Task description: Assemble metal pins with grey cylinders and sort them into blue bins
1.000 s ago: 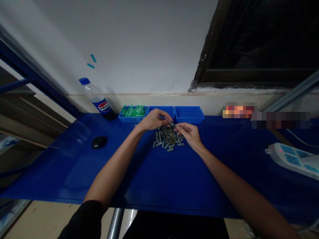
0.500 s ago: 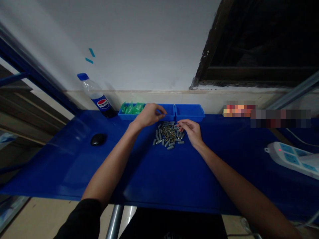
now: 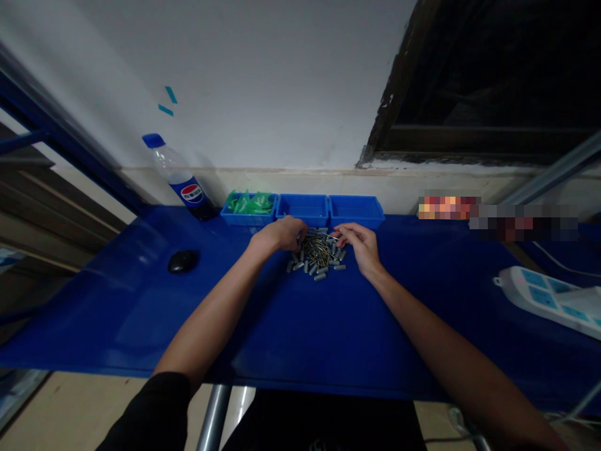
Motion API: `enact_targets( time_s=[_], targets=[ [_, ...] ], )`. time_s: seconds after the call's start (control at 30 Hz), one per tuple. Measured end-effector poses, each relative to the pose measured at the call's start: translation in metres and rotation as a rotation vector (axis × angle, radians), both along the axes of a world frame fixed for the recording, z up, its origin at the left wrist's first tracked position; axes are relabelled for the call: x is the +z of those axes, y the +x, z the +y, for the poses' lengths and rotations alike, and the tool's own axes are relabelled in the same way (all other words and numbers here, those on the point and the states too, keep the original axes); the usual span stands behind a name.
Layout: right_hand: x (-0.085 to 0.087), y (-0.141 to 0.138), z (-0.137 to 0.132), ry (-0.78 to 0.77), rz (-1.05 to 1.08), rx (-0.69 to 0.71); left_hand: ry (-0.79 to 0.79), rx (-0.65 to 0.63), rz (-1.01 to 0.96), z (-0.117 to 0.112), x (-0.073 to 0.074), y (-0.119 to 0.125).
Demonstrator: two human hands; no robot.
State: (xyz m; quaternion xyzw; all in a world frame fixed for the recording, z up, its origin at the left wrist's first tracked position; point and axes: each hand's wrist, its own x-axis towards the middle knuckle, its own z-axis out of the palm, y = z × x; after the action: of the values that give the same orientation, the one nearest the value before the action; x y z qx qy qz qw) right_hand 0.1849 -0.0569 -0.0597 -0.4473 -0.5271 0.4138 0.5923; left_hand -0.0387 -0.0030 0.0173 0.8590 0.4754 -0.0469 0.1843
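Observation:
Brass-coloured screws (image 3: pixel 319 252) lie heaped on the blue tabletop, ringed by short grey cylinders (image 3: pixel 320 276) that look like plugs. At the left rim of this heap is my left hand (image 3: pixel 284 234), its fingers curled downward and closed; what is between them is hidden. On the other side, my right hand (image 3: pixel 360 243) pinches a thin, silvery screw-like piece (image 3: pixel 332 237) between thumb and fingers, just over the heap's right edge.
Behind the heap stand three blue bins: the left bin (image 3: pixel 248 219) holds green plastic pieces (image 3: pixel 251 203), beside a middle bin (image 3: pixel 303 216) and a right bin (image 3: pixel 357 216). A cola bottle (image 3: pixel 190 191) and black mouse (image 3: pixel 183 262) are left, a power strip (image 3: pixel 539 291) right.
My left hand has come down from in front of the middle bin to the left side of the heap. My right hand has stayed nearly still, still pinching the thin piece.

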Motion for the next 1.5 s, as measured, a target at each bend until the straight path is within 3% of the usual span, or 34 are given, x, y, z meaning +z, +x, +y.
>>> enact_targets(
  time_s=[0.3, 0.47, 0.8, 1.0, 1.17, 1.37, 1.5],
  targets=[
    [-0.005, 0.002, 0.002, 0.003, 0.048, 0.022, 0.061, 0.005, 0.103, -0.005, 0.008, 0.002],
    [-0.007, 0.003, 0.003, 0.009, 0.059, 0.027, -0.004, -0.043, 0.171, -0.008, 0.017, 0.002],
    [-0.004, 0.003, 0.002, 0.002, 0.065, 0.034, -0.025, -0.052, 0.176, -0.008, 0.014, 0.005],
    [-0.004, 0.003, 0.002, 0.003, 0.076, 0.041, -0.066, -0.080, -0.100, -0.004, 0.024, -0.001],
    [-0.002, 0.003, 0.002, -0.005, 0.076, 0.039, -0.127, -0.117, -0.393, 0.002, 0.020, -0.001],
    [-0.005, 0.005, 0.003, -0.001, 0.065, 0.047, 0.073, 0.118, -0.647, 0.013, 0.002, 0.000],
    [-0.008, 0.006, 0.005, -0.002, 0.064, 0.052, 0.188, 0.223, -0.758, 0.013, 0.004, 0.000]
  ],
)
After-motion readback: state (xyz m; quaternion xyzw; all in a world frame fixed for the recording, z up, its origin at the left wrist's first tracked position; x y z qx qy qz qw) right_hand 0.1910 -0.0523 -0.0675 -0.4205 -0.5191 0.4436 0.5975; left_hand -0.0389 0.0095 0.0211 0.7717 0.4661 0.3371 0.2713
